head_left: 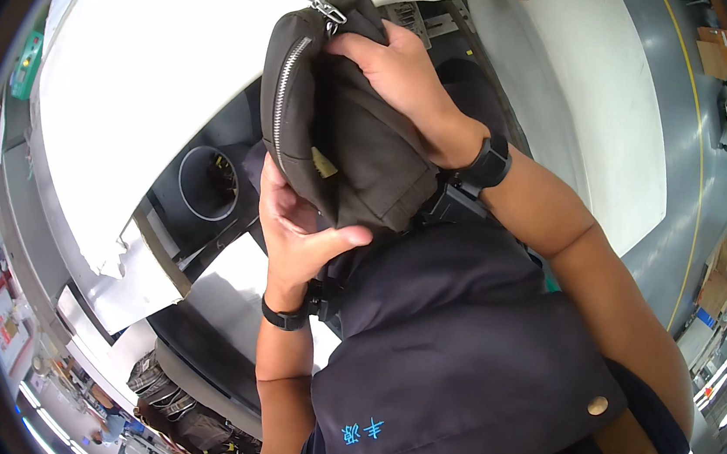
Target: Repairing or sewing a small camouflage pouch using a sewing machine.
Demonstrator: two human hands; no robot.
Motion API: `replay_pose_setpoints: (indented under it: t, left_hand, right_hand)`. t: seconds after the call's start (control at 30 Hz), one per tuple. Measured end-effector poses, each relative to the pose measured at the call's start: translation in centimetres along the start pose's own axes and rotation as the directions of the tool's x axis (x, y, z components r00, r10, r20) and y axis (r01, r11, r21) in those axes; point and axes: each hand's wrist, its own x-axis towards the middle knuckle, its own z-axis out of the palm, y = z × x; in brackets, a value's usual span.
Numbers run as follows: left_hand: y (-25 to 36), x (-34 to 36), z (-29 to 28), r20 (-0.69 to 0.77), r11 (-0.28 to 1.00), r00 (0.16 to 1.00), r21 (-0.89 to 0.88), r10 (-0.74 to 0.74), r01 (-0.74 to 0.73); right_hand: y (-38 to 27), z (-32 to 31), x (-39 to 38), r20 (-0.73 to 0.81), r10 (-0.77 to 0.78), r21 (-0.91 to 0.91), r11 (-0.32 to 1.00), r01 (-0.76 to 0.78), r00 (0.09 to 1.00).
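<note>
As the head view shows, the dark brown fabric pouch (376, 136) is held up near 12 o'clock, between two bare hands. Around the pouch, the right hand (408, 78) is at 1 o'clock, pinching the upper edge, its thumb on the near face; the left hand (296, 242) cups the end at 7 o'clock, thumb stretched along the lower edge, some fingers hidden.

Judging by its folds and sagging sides, the pouch should be light, soft and floppy, with a woven surface unlikely to slip or break. The stiffest places to grip are probably the seamed corners at 5 o'clock and the edge beside the silver zipper (284, 97) at 9 o'clock; the metal clasp (331, 14) at 11 o'clock would swing loose.

A small yellow label (323, 164) shows at the pouch's 7 o'clock, its print too small to read. At 6 o'clock in the view, the dark apron (472, 369) bears blue stitched characters (361, 431).
</note>
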Motion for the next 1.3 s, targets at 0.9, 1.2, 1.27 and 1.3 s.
replay_pose_setpoints:
  t: [0.9, 1.2, 1.27, 1.3]
  left_hand:
    - [1.0, 4.2, 0.7, -0.224, 0.979, 0.974, -0.192, 0.028, -0.073]
    - [3.5, 5.3, 2.7, -0.442, 0.998, 0.895, 0.023, 0.062, -0.058]
    - [3.3, 6.1, 2.0, -0.462, 0.996, 0.883, 0.083, 0.079, -0.046]
    - [3.0, 6.4, 1.3, -0.434, 0.988, 0.890, 0.123, 0.136, -0.091]
  right_hand:
    - [-1.4, 2.3, -0.5, 0.040, -0.668, -0.399, 0.671, 0.625, 0.743]
    - [-0.7, 2.5, -1.3, 0.253, -0.723, -0.478, 0.484, 0.733, 0.643]
    - [-0.7, 2.7, -1.9, 0.271, -0.715, -0.469, 0.487, 0.737, 0.645]
    - [-0.7, 2.9, -2.3, 0.276, -0.714, -0.464, 0.487, 0.740, 0.643]
